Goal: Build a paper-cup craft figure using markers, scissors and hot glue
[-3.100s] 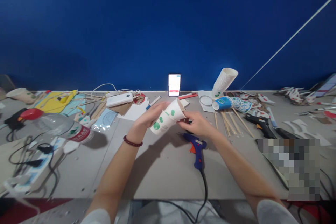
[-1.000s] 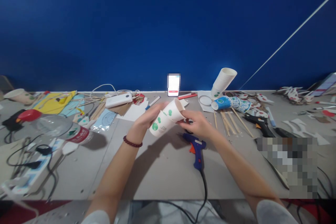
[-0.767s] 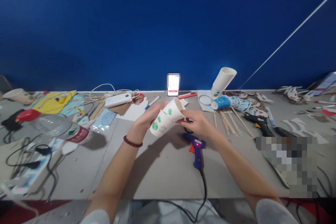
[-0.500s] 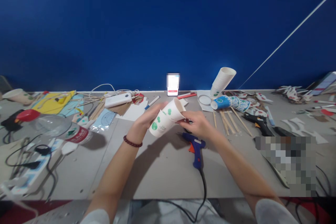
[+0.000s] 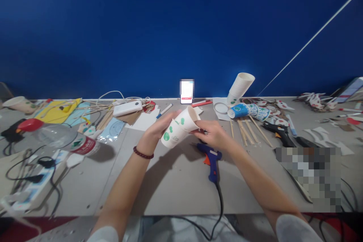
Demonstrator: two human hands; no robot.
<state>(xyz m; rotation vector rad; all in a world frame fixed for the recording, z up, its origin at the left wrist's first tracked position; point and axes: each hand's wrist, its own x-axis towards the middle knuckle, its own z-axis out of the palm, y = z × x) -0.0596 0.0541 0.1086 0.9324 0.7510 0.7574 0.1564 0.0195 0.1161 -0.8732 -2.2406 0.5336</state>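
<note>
Two white paper cups [image 5: 176, 130] with green leaf prints are nested, tilted with the open mouth toward the upper right. My left hand [image 5: 159, 126] is wrapped round their left side, its fingers partly hidden behind them. With its fingers pinched at the rim on the right side, my right hand [image 5: 211, 133] holds the same cups. Below my right hand a blue glue gun [image 5: 211, 159] with an orange trigger lies on the grey table [image 5: 170, 189], its black cable running down over the front edge.
A phone [image 5: 186, 92] stands against the blue wall. Stacked paper cups [image 5: 240, 86], blue cups [image 5: 241, 111] and wooden sticks [image 5: 247, 131] are at the right, near a black glue gun [image 5: 279, 133]. At the left are a plastic bottle [image 5: 62, 138] and a power strip [image 5: 42, 185].
The cups have turned very slightly in my hands, their green prints shifting a little. Both hands keep nearly the same place and grip.
</note>
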